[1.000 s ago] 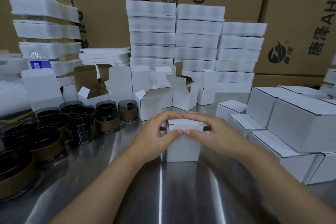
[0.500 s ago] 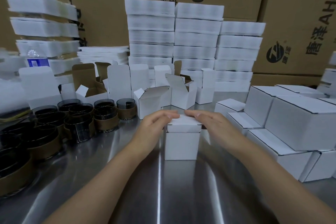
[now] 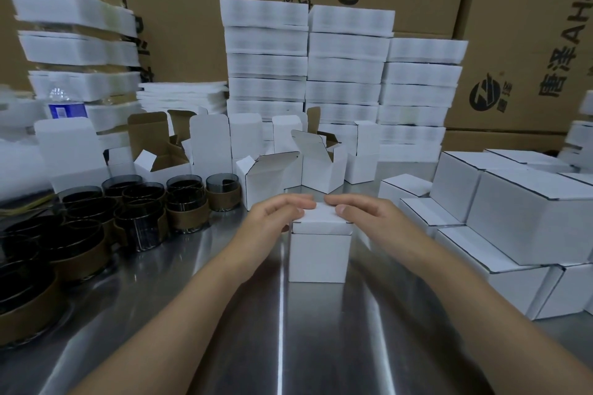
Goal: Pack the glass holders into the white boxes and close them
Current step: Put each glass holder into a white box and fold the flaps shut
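Note:
A small white box (image 3: 318, 253) stands upright on the steel table in front of me, its lid folded down on top. My left hand (image 3: 272, 218) lies over the lid's left side and my right hand (image 3: 362, 215) over its right side. The fingers of both press flat on the lid, fingertips almost meeting at the far edge. Whatever is inside the box is hidden. Several dark glass holders (image 3: 141, 212) with brown sleeves stand in a cluster at the left. Open white boxes (image 3: 268, 179) wait behind the one under my hands.
Closed white boxes (image 3: 526, 218) are stacked at the right. Bundles of flat white cartons (image 3: 346, 74) rise at the back, in front of large brown shipping cartons (image 3: 513, 42). A water bottle (image 3: 65, 106) stands far left. Bare steel table (image 3: 288, 346) lies near me.
The lid has been folded down onto the box. My fingers went from pinching the flap to lying flat on the lid and pressing it.

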Available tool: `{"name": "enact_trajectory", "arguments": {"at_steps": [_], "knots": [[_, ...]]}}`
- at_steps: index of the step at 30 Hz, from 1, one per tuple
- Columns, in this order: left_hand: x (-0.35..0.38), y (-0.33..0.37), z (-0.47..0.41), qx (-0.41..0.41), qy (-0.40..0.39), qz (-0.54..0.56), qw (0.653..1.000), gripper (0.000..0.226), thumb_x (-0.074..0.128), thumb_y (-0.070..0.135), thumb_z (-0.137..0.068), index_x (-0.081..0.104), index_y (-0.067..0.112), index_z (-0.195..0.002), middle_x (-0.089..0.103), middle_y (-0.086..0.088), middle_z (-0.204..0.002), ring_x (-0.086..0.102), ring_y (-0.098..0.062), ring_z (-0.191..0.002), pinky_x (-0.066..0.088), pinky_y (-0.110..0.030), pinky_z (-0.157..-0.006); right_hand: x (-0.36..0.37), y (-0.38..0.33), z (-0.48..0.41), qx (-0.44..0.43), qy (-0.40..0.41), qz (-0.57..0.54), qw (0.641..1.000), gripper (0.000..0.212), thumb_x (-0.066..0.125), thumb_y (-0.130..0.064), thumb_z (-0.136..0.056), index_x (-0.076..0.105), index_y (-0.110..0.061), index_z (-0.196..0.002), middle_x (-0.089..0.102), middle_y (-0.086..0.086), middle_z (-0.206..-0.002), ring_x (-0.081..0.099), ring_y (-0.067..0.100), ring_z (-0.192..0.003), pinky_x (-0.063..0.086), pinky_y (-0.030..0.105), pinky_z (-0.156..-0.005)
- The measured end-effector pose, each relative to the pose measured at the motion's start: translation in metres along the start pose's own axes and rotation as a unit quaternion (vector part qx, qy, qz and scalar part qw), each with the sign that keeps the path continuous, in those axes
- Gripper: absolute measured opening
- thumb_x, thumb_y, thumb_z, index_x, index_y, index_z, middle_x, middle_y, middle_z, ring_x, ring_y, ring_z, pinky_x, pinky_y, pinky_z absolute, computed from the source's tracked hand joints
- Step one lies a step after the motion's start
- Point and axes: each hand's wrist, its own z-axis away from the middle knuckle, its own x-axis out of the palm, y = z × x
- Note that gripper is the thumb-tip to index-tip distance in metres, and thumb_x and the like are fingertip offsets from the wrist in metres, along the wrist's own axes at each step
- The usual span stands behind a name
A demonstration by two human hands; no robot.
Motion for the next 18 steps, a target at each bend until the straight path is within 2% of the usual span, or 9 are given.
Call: {"name": "enact_trajectory", "arguments": {"at_steps": [4,9,12,18], "knots": [[-0.0003,0.0008,0.0005,-0.006,0.002,0.004,1.0,0.031,0.05,0.006,-0.091,0.075,0.023,-0.082,0.07,0.024,-0.1,0.06,0.008,-0.088,0.042,-0.021,-0.085,-0.0011,-0.001,0.0006,0.006,-0.004,-0.012,1.0,0.015,0.061,-0.03,-0.09,0.069,-0.041,-0.095,0.068,-0.023,-0.1,0.057,-0.016,-0.089,0.037,-0.004,-0.071],[-0.0012,0.0012,0.0012,-0.006,0.001,0.005,1.0,0.035,0.05,0.003,-0.089,0.077,0.022,-0.079,0.07,0.022,-0.102,0.061,0.001,-0.097,0.043,-0.025,-0.089,-0.0007,-0.0022,0.0009,0.007,-0.004,-0.012,1.0,0.015,0.061,-0.03,-0.089,0.07,-0.035,-0.101,0.069,-0.016,-0.107,0.058,-0.014,-0.087,0.038,-0.001,-0.074],[-0.0023,0.0014,0.0016,-0.004,-0.003,0.008,1.0,0.038,0.049,0.001,-0.089,0.078,0.023,-0.076,0.07,0.019,-0.106,0.06,-0.001,-0.102,0.043,-0.026,-0.092,-0.0004,-0.0023,0.0015,0.008,-0.005,-0.017,1.0,0.014,0.062,-0.03,-0.088,0.07,-0.035,-0.1,0.068,-0.015,-0.108,0.059,-0.007,-0.092,0.04,0.001,-0.075],[-0.0027,0.0007,0.0007,0.002,-0.006,0.01,1.0,0.039,0.05,-0.001,-0.089,0.077,0.023,-0.074,0.07,0.017,-0.105,0.061,0.003,-0.096,0.045,-0.02,-0.088,-0.0007,-0.0023,0.0008,-0.002,-0.008,-0.024,1.0,0.014,0.064,-0.027,-0.088,0.071,-0.03,-0.1,0.067,-0.022,-0.107,0.061,-0.005,-0.096,0.043,0.005,-0.081]]}}
